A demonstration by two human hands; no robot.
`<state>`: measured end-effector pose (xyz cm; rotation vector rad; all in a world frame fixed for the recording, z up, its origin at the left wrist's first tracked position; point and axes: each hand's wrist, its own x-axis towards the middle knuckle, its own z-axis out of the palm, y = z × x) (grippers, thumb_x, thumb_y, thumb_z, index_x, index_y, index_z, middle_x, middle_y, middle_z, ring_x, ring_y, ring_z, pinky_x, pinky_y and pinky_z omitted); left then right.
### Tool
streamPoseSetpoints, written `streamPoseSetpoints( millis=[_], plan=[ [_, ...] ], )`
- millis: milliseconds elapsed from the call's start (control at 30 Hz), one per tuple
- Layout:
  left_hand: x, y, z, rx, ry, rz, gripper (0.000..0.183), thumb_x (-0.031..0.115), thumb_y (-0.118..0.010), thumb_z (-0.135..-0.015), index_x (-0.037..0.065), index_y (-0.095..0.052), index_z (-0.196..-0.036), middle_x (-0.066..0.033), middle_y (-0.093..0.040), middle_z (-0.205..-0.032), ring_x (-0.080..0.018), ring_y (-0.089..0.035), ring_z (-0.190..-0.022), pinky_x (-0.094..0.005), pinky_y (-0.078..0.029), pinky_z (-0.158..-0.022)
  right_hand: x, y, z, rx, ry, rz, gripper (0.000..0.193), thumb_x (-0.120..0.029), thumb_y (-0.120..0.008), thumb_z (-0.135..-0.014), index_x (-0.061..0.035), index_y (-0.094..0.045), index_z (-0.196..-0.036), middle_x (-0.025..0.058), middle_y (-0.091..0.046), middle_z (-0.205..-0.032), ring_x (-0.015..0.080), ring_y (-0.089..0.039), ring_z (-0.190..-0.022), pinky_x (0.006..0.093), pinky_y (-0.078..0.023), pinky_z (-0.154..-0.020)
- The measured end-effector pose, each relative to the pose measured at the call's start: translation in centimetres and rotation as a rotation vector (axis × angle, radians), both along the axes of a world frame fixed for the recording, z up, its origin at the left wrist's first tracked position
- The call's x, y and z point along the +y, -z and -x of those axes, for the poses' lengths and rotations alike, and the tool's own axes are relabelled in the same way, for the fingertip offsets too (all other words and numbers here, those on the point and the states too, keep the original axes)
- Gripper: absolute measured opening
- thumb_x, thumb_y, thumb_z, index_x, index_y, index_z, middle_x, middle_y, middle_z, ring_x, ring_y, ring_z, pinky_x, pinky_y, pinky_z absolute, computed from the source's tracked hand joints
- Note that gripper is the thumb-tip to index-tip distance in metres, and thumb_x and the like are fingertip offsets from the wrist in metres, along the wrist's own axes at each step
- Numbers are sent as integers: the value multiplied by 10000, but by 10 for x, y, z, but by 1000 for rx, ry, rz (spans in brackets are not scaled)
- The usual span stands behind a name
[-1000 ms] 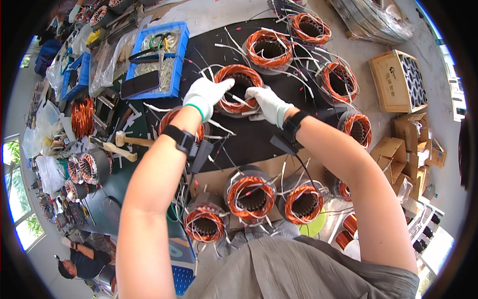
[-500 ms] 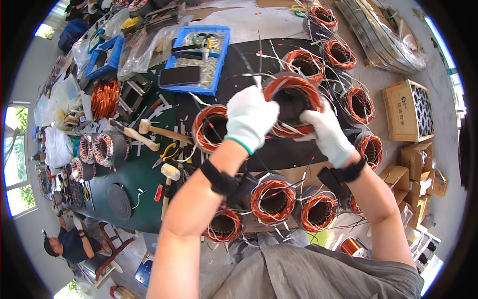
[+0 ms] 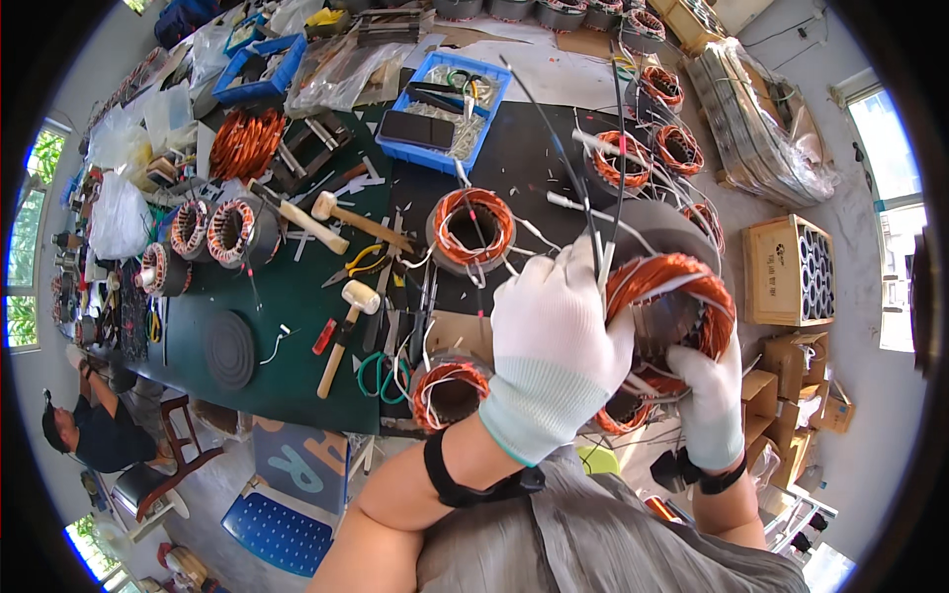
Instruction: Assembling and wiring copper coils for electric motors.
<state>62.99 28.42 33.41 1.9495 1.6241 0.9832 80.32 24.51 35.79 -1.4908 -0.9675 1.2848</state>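
Observation:
Close to my body I hold a motor stator (image 3: 660,242), a grey cylinder with orange copper windings at its end, tilted with its bore toward me. My left hand (image 3: 559,346), in a white glove, is closed on its left side, fingers by the white-sleeved lead wires. My right hand (image 3: 710,395), also gloved, grips the lower right rim, its thumb by the bore. Black and white leads rise from the held stator. Another stator (image 3: 473,229) stands on the black mat beyond my left hand. One more stator (image 3: 450,395) sits left of my left wrist.
More stators (image 3: 621,158) line the right side of the table. A blue bin (image 3: 445,148) carries a phone. Mallets (image 3: 341,331), yellow-handled pliers (image 3: 361,265) and green-handled scissors (image 3: 383,378) lie on the left. A wooden crate (image 3: 776,272) stands right. A co-worker (image 3: 109,425) is at lower left.
Both hands have drawn the stator nearer to my body and to the right, tilting its bore toward me. My view has shifted, so the table's things appear elsewhere.

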Motion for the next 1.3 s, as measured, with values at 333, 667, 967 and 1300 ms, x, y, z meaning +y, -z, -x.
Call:
streamPoseSetpoints(
  millis=[333, 667, 967, 1300],
  plan=[
    [-114, 13, 134, -105, 45, 112, 452, 238, -768, -748, -43, -632, -1075, -167, -666, -873, -307, -649, -855, -416, -504, -758, -126, -8, 140, -129, -52, 24, 571, -63, -468, -859, 27, -456, -1422, 124, -590, -1335, 228, -581, -1213, 362, -434, -1070],
    [-183, 43, 304, -22, -61, 177, 278, 226, -754, -753, 33, -633, -913, -147, -669, -767, -325, -665, -736, -433, -548, -662, -173, 21, 299, -32, -157, 163, 617, 20, -481, -813, 33, -464, -1429, 130, -590, -1365, 229, -594, -1220, 356, -432, -1094],
    [-212, 52, 399, -17, -288, 346, 237, 184, -726, -781, 24, -701, -954, -172, -649, -746, -359, -634, -752, -455, -505, -704, -158, 82, 376, 206, -250, 250, 946, 123, -600, -718, -19, -217, -1571, 136, -536, -1405, 209, -553, -1277, 325, -449, -1068],
    [-242, 77, 528, 171, -603, 518, 267, 171, -694, -842, 18, -727, -1058, -177, -722, -827, -335, -706, -781, -378, -547, -761, -136, 133, 521, 182, -534, 426, 1001, -17, -672, -711, 77, -143, -1556, 244, -509, -1362, 293, -576, -1211, 318, -474, -1049]
  ],
)
